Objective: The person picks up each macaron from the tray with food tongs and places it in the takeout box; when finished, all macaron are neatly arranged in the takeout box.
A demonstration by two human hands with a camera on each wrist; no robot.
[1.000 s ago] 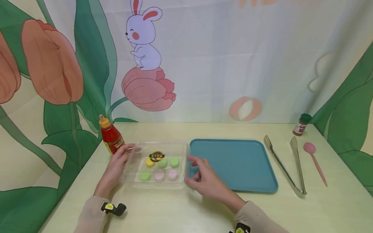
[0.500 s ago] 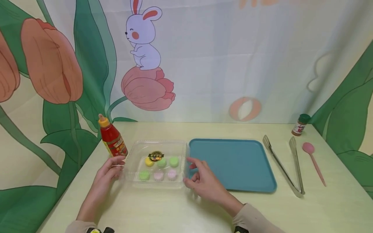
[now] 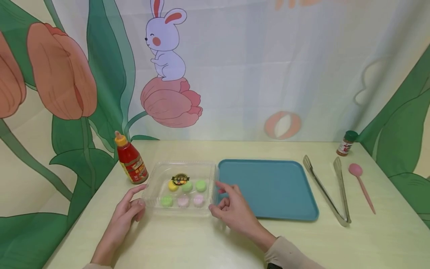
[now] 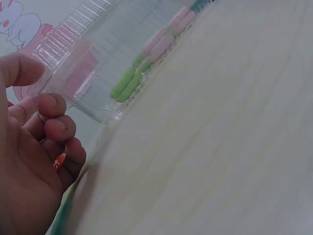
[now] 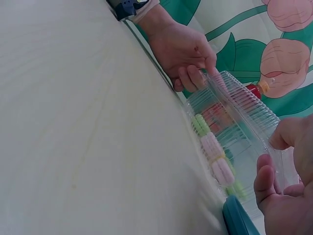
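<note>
A clear plastic clamshell box point(image 3: 154, 179) with a dark label on its lid lies on the table, centre left in the head view. Several macarons point(image 3: 183, 201) in yellow, green and pink show through it. At the box's left edge, my left hand point(image 3: 124, 215) pinches the rim near the front corner, its other fingers curled. My right hand point(image 3: 235, 213) holds the opposite edge with thumb and forefinger, seen closer in the right wrist view. The lid looks down. Part of the right grip is hidden behind the hand.
A blue tray point(image 3: 268, 188) lies directly right of the box. Beyond it are metal tongs point(image 3: 327, 194), a pink spoon point(image 3: 361, 183) and a green-capped spice jar point(image 3: 347, 144). A red sauce bottle point(image 3: 132, 160) stands behind my left hand.
My left hand has come from the box's back left side toward me, to its front left corner, and its fingers have curled in. The right hand and the box have hardly moved.
</note>
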